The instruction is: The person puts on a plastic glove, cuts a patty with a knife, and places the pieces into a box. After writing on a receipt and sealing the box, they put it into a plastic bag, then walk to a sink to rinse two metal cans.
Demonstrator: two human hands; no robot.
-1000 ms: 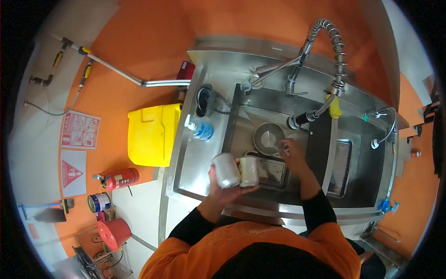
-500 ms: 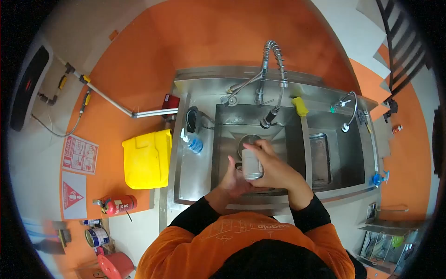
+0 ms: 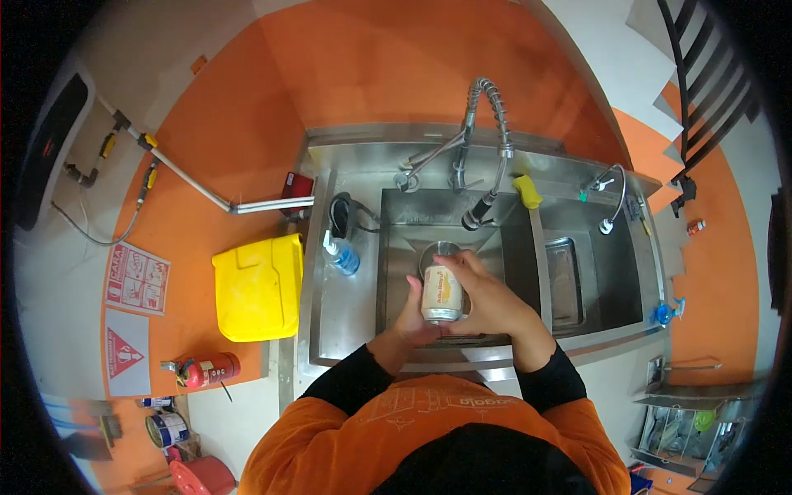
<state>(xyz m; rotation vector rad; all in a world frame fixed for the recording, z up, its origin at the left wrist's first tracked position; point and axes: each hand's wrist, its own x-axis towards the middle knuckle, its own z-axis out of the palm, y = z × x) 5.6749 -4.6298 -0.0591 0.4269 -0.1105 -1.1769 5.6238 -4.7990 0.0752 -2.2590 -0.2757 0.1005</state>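
Note:
A pale can (image 3: 442,294) with orange and yellow print is held between both hands above the left sink basin (image 3: 396,247). My right hand (image 3: 492,299) wraps round its right side and upper end. My left hand (image 3: 412,319) supports it from the left and below, with the thumb raised along its side. The can's silver end points toward my body. Beyond the hands, a round drain (image 3: 439,250) shows in the basin, and a spring-hose faucet (image 3: 474,213) hangs above it.
A blue soap bottle (image 3: 341,254) and a dark cup-like item (image 3: 341,213) stand on the left counter. A yellow sponge (image 3: 527,191) lies on the divider's back end. The right basin holds a metal tray (image 3: 565,282). A yellow bin (image 3: 259,289) stands left of the sink.
The can has turned so its printed label now faces the camera. Both hands have shifted slightly around it. The whole view has moved a little.

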